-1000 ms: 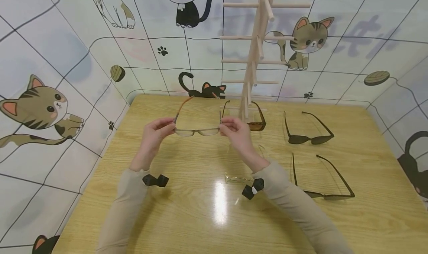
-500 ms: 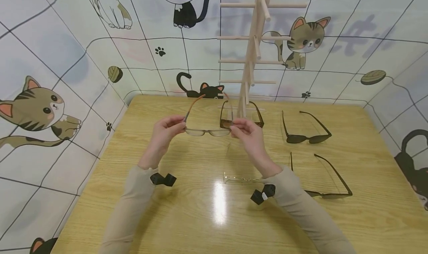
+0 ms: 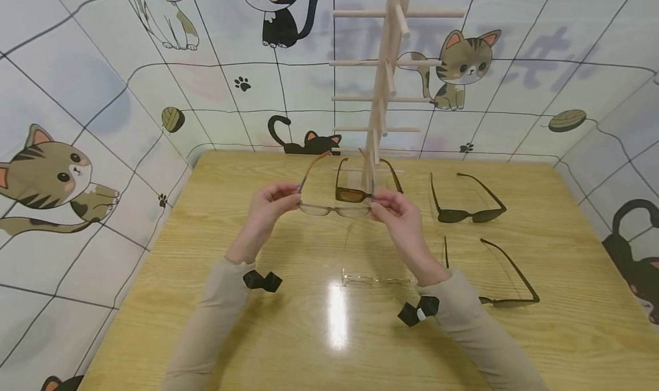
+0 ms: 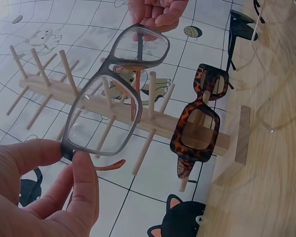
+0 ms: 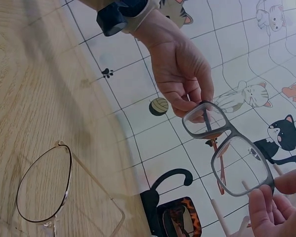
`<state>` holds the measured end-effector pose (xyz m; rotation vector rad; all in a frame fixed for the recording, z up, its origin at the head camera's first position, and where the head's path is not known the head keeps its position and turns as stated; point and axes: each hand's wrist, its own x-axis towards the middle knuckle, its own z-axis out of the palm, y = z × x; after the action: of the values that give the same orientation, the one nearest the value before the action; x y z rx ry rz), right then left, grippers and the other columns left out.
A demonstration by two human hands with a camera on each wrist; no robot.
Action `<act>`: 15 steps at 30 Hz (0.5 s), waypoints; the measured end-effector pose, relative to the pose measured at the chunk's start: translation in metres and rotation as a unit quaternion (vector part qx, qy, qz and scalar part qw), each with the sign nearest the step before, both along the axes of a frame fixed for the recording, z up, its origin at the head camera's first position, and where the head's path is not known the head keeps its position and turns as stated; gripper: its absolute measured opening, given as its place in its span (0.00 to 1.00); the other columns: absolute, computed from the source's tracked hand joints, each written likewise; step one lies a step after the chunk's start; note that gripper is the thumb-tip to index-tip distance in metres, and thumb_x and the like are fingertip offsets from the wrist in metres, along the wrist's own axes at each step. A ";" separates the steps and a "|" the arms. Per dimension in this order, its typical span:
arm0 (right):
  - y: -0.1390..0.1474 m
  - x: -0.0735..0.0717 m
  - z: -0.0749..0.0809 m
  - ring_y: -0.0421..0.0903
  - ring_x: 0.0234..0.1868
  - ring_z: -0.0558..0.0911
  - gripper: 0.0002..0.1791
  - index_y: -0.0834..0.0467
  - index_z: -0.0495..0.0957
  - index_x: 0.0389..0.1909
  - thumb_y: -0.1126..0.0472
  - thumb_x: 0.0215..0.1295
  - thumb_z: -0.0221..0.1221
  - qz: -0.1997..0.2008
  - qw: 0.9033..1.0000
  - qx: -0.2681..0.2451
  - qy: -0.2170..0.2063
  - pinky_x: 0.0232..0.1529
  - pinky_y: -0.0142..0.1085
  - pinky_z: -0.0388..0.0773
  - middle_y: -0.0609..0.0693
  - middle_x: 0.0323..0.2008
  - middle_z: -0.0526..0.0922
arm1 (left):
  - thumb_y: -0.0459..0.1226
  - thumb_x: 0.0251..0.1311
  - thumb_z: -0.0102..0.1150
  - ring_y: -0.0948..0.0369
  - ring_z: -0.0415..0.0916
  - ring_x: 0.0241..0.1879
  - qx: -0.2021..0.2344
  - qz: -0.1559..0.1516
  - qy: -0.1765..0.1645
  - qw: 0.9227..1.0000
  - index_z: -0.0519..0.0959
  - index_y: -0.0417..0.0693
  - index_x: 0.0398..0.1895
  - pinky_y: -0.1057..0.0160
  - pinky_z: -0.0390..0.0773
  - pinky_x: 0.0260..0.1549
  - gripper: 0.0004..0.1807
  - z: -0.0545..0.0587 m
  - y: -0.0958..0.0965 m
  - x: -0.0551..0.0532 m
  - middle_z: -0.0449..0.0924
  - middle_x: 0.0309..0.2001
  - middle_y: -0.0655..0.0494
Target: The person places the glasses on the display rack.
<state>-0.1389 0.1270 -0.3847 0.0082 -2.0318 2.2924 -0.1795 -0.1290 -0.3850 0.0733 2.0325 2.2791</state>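
A pair of grey-framed eyeglasses (image 3: 315, 210) with clear lenses and orange-tipped temples is held up between both hands, temples unfolded and pointing away. My left hand (image 3: 265, 212) pinches its left end at the hinge between thumb and fingers. At the opposite end, my right hand (image 3: 404, 225) pinches the other hinge; its fingertips overlap the rack's foot in the head view. The left wrist view shows the grey frame (image 4: 106, 66) close up, with the peg rack (image 4: 160, 123) behind it. Tortoiseshell sunglasses (image 4: 196, 129) sit on the rack's lowest pegs.
The wooden rack (image 3: 389, 42) stands at the back of the table (image 3: 288, 334), its upper pegs bare. Gold wire-rimmed glasses (image 3: 376, 279) lie below my right hand. To the right lie black sunglasses (image 3: 471, 215) and another dark pair (image 3: 507, 303), partly behind my right sleeve.
Both hands have carried the grey eyeglasses to the right, so that they now overlap the rack's base in the head view. The head view has also shifted slightly.
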 end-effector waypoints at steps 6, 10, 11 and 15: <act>0.011 0.008 0.001 0.40 0.33 0.80 0.15 0.75 0.69 0.51 0.73 0.64 0.54 -0.005 1.000 -0.004 -0.003 0.41 0.31 0.80 0.44 0.32 0.77 | 0.25 0.57 0.59 0.64 0.77 0.32 -0.001 -0.021 0.000 1.000 0.74 0.27 0.49 0.68 0.80 0.37 0.16 0.003 0.011 -0.002 0.78 0.35 0.55; 0.018 0.010 0.002 0.38 0.33 0.79 0.15 0.74 0.69 0.50 0.73 0.64 0.55 -0.016 1.000 -0.007 -0.009 0.41 0.30 0.80 0.43 0.31 0.77 | 0.25 0.57 0.59 0.64 0.77 0.31 0.004 -0.030 0.008 1.000 0.74 0.26 0.49 0.67 0.80 0.37 0.16 0.005 0.020 -0.003 0.78 0.34 0.55; 0.020 0.010 0.002 0.38 0.32 0.79 0.15 0.75 0.69 0.50 0.73 0.64 0.55 -0.019 1.000 -0.005 -0.009 0.40 0.29 0.80 0.42 0.31 0.77 | 0.25 0.57 0.59 0.64 0.77 0.32 0.004 -0.032 0.010 0.999 0.74 0.26 0.49 0.67 0.80 0.38 0.16 0.005 0.022 -0.004 0.78 0.34 0.55; 0.027 0.006 0.004 0.37 0.31 0.80 0.14 0.77 0.70 0.49 0.74 0.64 0.55 -0.040 0.999 0.002 0.005 0.38 0.29 0.80 0.43 0.29 0.78 | 0.24 0.56 0.59 0.63 0.77 0.33 0.011 -0.035 0.008 0.999 0.74 0.26 0.49 0.66 0.81 0.39 0.16 0.008 0.031 -0.007 0.78 0.34 0.56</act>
<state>-0.1334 0.1537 -0.3803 -0.0604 -1.9941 2.2348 -0.1868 -0.0977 -0.3773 0.1621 1.9790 2.2669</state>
